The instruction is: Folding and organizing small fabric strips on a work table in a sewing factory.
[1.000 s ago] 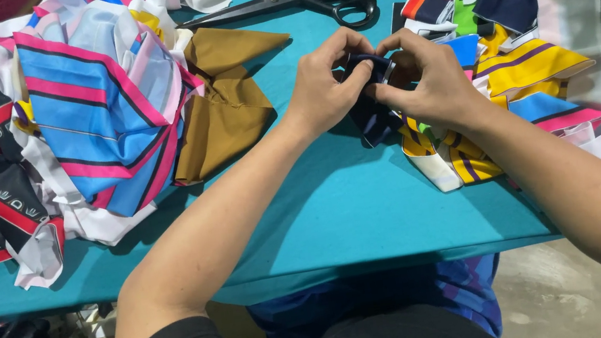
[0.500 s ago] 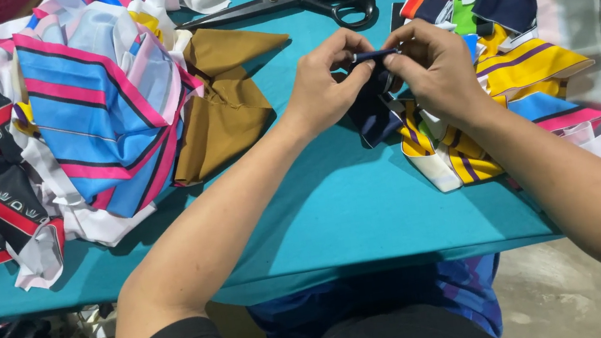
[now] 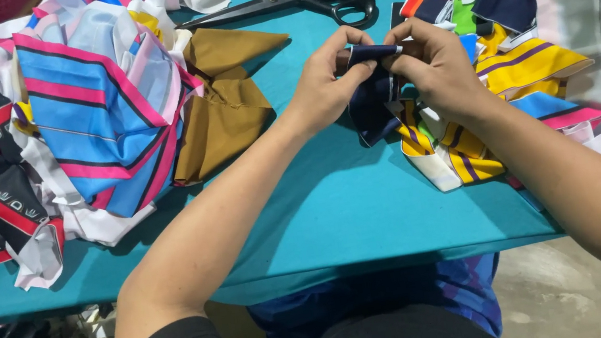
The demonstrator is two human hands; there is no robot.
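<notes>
Both hands [image 3: 382,72] have lifted slightly, stretching the navy strip [image 3: 372,52] taut.

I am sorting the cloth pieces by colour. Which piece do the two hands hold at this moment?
The dark navy strip, pinched between the left hand and right hand; the other pieces lie on the table.
</notes>
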